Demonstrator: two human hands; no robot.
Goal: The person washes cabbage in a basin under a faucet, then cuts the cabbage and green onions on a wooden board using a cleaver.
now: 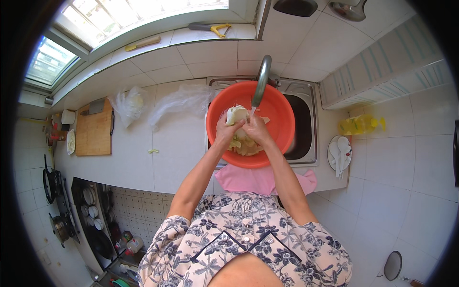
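A large orange plastic basin stands over the steel sink, beneath the curved faucet. Above the basin, my left hand grips a pale leafy vegetable piece, perhaps cabbage. My right hand is close against it on the right, just under the faucet's mouth; its fingertips are partly hidden, so its hold is hard to tell. More pale green leaves lie in the basin below my hands, and small pale scraps lie to the right.
A pink cloth lies along the counter's front edge. To the left are clear plastic bags, a wooden cutting board and a cleaver. At right stand a plate with white spoons and a yellow bottle. A peeler rests on the windowsill.
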